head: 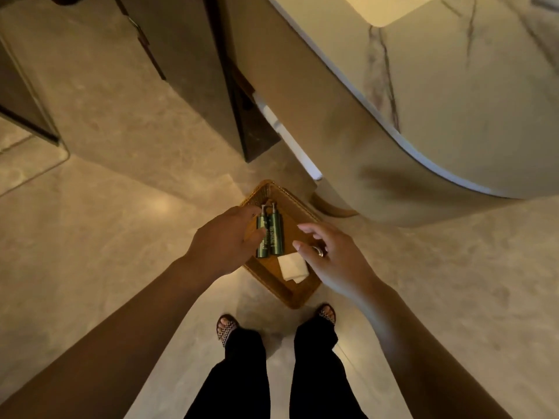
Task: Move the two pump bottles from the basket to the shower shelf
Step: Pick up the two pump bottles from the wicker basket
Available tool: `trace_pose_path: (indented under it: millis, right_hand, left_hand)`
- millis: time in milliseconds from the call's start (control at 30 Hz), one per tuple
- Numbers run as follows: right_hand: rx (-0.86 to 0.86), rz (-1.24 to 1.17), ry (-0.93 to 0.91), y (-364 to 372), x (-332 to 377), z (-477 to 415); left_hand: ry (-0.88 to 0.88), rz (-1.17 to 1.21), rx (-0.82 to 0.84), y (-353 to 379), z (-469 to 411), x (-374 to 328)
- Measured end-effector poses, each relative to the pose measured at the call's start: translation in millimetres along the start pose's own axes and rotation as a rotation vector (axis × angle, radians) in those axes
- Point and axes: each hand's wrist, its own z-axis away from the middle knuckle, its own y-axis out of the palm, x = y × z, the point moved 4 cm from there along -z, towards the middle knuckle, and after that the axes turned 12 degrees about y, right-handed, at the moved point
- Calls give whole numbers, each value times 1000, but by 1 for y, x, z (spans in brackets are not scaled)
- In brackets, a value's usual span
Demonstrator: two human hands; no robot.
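I stand over a woven basket (298, 293) that sits on the stone floor (106, 237), just in front of my feet. Inside it, two dark green pump bottles lie on their sides, touching each other along their length, pump heads pointing toward the far end of the basket. The left bottle (262, 237) is partly hidden behind my left hand (223, 240); the right bottle (276, 232) shows in full, with pale lettering running down its side that I cannot read. A folded white cloth (292, 267) lies just beside the bottles' bases, toward the near right edge of the basket.

My left hand reaches in over the basket's left edge, fingers (252, 211) curled loosely at the left bottle's side and neck. Whether they touch it or have closed on it I cannot tell; the bottle lies flat in the basket. My right hand (329, 255) hovers above the basket's right edge, fingers (305, 228) spread apart and holding nothing, a ring (319, 251) on one of them.

Beyond the basket's far right corner curves the base of a marble-topped vanity (453, 101). Dark panels (187, 71) rise from the floor further back on the left.
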Motion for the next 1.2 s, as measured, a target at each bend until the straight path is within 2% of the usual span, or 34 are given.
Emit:
trace_pose_path:
  millis: [133,333,600,900,1200]
  right_hand:
    - [19,-15,76,39,-34,-38]
    - [56,65,95,93,-96,-97]
    - [39,119,43,152,-187,-178]
    - [33,147,-20,214,-271,-267]
    - [-69,75,-123,259,-332,-350]
  left_hand:
    - [-4,-3,11,43,-17,49]
    - [-8,28,-22,119,-34,109]
    - [-34,60,-82,227,-70,177]
    - [28,22,-125,331,-124,247]
    - [14,95,-300,407,-183,312]
